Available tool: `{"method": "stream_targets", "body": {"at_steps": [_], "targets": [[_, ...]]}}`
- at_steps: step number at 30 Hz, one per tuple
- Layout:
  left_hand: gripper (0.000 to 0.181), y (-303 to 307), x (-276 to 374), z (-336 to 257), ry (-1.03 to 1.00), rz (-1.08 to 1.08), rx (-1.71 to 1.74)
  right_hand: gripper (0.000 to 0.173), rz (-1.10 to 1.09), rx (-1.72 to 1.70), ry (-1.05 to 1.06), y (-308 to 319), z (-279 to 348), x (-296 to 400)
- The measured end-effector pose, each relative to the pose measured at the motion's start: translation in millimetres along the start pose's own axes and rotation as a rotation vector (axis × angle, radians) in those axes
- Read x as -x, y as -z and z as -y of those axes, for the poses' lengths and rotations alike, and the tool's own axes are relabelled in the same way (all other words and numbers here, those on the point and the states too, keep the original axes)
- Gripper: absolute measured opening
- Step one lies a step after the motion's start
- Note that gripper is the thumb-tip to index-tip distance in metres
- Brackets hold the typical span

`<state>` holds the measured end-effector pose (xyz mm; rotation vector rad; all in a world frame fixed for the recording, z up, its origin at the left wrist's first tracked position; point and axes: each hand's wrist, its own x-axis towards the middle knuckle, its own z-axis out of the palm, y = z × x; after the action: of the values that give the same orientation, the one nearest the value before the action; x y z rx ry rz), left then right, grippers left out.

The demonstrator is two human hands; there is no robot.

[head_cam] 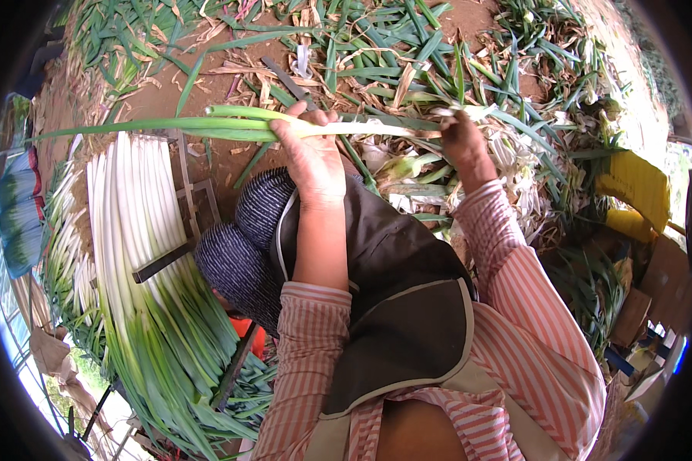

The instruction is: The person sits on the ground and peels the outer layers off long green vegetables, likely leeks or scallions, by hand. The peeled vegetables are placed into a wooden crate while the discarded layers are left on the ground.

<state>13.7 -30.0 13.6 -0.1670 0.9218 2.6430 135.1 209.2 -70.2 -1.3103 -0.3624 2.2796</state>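
Observation:
A long green onion (360, 129) lies crosswise before me, its green leaves to the left and its white stem to the right. My left hand (314, 152) grips it where the white turns green, thumb on the near side. My right hand (466, 144) is closed at the brownish root end; how much of the onion is inside its fingers is hidden. Pale leaf strips (476, 113) show just past that hand. Beyond my left hand a flat metal blade (285, 78) points away; whether the hand touches it cannot be told.
At left, a rack with dark metal bars (162, 262) holds a thick row of trimmed green onions (135, 190). Cut leaves and peelings (392, 55) litter the soil ahead and to the right. A yellow sheet (634, 187) and cardboard (666, 276) stand at far right. A dark apron (403, 346) covers my lap.

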Motion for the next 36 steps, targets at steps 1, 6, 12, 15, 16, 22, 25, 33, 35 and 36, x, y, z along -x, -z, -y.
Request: {"method": "stream_targets", "body": {"at_steps": [1,6,12,15,16,22,25,33,35,36], "targets": [[0.057,-3.7,-1.3,-0.1,0.013,-0.035,0.028,0.015,-0.006,-0.052,0.089,38.3,22.5,-28.7],[0.06,-9.6,1.2,-9.5,0.06,0.026,0.114,0.061,0.044,0.999,0.556,23.7,32.7,31.8],[0.058,-18.0,2.1,-0.5,0.152,0.093,0.191,0.037,0.718,1.34,0.307,-86.4,-37.8,117.1],[0.063,-13.8,2.1,-2.0,0.118,0.051,0.138,0.034,0.809,1.277,0.264,-103.3,-63.4,112.7],[0.064,-7.9,1.0,-1.4,0.116,0.055,0.125,0.034,0.81,1.308,0.256,-101.6,-64.5,106.8],[0.07,-10.2,8.2,3.2,0.16,0.116,0.091,0.035,0.744,1.668,0.546,-83.3,-65.1,86.1],[0.071,-7.7,3.6,-2.0,0.127,0.134,0.127,0.034,0.39,1.254,0.103,-54.4,-57.2,55.5],[0.07,-5.2,0.8,-6.1,0.134,0.201,0.194,0.067,0.59,1.268,0.059,-37.5,-19.3,102.9],[0.071,-11.2,0.8,-1.6,0.16,0.225,0.174,0.063,0.739,1.311,0.176,-38.9,-33.7,102.6],[0.071,-12.8,2.4,-3.5,0.165,0.229,0.158,0.055,0.699,1.39,0.161,-46.2,-40.5,104.9]]}}
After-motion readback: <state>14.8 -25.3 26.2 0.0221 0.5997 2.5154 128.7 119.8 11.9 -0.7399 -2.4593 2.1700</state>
